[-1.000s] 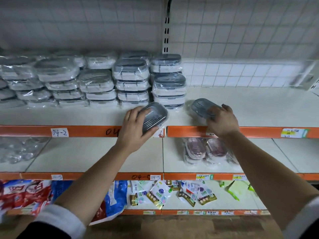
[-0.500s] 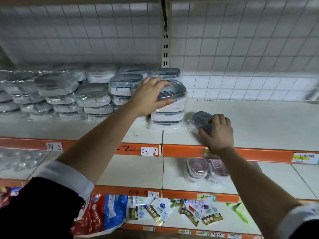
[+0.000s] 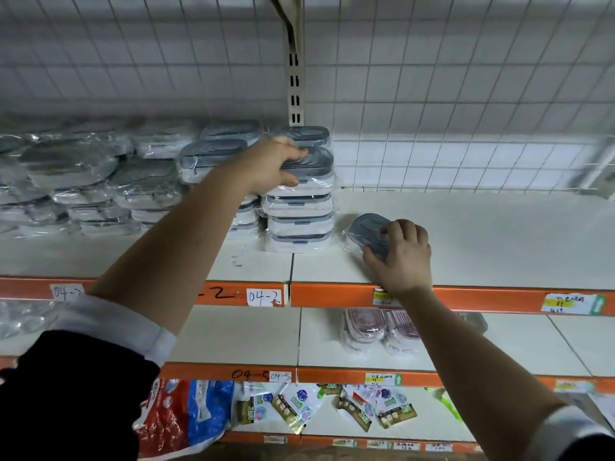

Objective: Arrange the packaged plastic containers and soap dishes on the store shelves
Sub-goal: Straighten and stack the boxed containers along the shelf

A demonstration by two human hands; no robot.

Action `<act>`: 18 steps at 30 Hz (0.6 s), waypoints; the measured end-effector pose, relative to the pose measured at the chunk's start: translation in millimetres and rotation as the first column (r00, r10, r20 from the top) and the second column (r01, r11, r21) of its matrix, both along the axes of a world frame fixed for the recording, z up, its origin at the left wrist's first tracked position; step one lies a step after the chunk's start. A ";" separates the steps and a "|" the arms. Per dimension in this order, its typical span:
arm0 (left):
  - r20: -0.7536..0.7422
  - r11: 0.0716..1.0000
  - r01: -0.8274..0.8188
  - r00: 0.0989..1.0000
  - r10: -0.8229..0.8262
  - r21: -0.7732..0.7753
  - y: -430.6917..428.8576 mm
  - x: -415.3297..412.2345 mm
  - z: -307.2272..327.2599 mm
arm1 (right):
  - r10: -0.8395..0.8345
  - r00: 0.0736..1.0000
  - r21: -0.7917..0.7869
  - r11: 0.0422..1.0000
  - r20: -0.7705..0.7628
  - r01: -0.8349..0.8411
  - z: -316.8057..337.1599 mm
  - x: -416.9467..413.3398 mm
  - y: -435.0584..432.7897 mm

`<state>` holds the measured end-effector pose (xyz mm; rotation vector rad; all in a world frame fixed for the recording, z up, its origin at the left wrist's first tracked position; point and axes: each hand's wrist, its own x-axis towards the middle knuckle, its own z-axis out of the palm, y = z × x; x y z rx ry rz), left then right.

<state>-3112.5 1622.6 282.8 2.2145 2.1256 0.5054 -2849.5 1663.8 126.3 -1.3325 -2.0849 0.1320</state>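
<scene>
A white store shelf point(image 3: 482, 234) with an orange front edge is seen against a wire grid back panel point(image 3: 432, 78), split by 1 slotted metal upright point(image 3: 294, 78).

The left hand point(image 3: 269, 164) is clamped on the top soap dish point(image 3: 316, 161) of a stack: the fingers are laid over its grey ribbed lid and the thumb is tucked under its near side. That dish is wrapped in clear film and is seated on the stack of wrapped containers point(image 3: 299, 221) at the right end of the stocked part of the shelf. The right hand point(image 3: 402, 257) is curled over the near edge of a second grey soap dish point(image 3: 369, 227), which is held on the shelf surface just right of the stack and apart from it; whether it lies flat or is tipped cannot be told.

Further left, more wrapped containers point(image 3: 100, 181) are piled in rows, blurred towards the edge. A handwritten label point(image 3: 264, 297) reading "04-2" is stuck on the orange edge. On the shelf below, 2 pink wrapped soap dishes point(image 3: 366, 327) are set side by side under the right forearm. On the lowest of the 3 shelves, small sachets point(image 3: 359, 410) are scattered, and a red and blue bag point(image 3: 186, 414) is hung over the front at the left.
</scene>
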 end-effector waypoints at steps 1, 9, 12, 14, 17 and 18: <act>0.015 1.000 0.017 1.000 -0.017 0.027 -2.3 0.4 -2.6 | -0.006 1.000 -0.005 1.000 -0.001 0.006 -0.6 -0.2 0.3; -0.045 0.980 -0.050 0.997 0.060 0.193 -14.7 6.1 -23.0 | -0.061 0.997 -0.061 0.996 0.043 0.064 -1.8 -1.2 1.6; -0.060 0.900 -0.107 0.988 0.145 0.423 -30.5 22.9 -42.0 | -0.048 0.998 -0.101 0.994 0.038 0.052 -0.9 -1.6 2.0; -0.053 0.818 -0.103 0.986 0.161 0.566 -43.5 35.1 -62.5 | -0.035 0.999 -0.109 0.993 0.028 0.038 0.2 -1.1 2.8; -0.044 0.726 -0.084 0.987 0.156 0.683 -62.0 43.5 -99.4 | -0.019 0.999 -0.141 0.990 -0.051 0.012 3.3 0.6 2.9; -0.032 0.726 -0.086 0.988 0.148 0.682 -67.8 43.3 -111.2 | -0.022 0.996 -0.144 0.990 -0.086 0.009 5.3 0.8 3.2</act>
